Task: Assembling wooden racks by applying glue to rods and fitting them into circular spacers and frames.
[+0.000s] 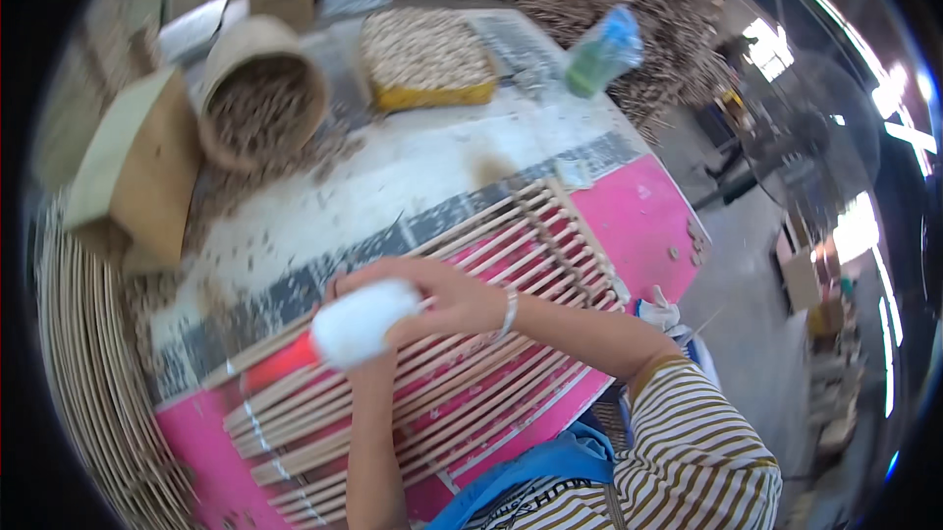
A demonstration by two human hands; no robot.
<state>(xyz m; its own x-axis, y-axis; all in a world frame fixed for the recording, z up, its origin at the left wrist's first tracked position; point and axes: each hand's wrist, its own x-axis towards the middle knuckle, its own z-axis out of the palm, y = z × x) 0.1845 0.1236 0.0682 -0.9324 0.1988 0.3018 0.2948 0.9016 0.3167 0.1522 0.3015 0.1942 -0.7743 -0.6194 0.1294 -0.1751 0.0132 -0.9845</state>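
Note:
My right hand (447,296), a white band at its wrist, is closed around a white squeeze bottle (365,322) with a red tip (282,363) pointing left and down. The bottle is smeared by motion. My left forearm rises from the lower edge, and my left hand (376,365) is right under the bottle; its fingers are hidden behind it. Beneath both hands lies a rack of thin round wooden rods (476,353). A dark crossbar (550,235) joins the rods at the right, and a pale strip (263,437) crosses them at the left.
The rack rests on a pink sheet (643,206) on the table. Farther back are a tipped tub of small brown pieces (265,103), a yellow tray of pale pieces (427,54) and a green-blue bag (601,54). A wooden box (138,167) and bundled rods (93,353) are left; a fan (810,137) is right.

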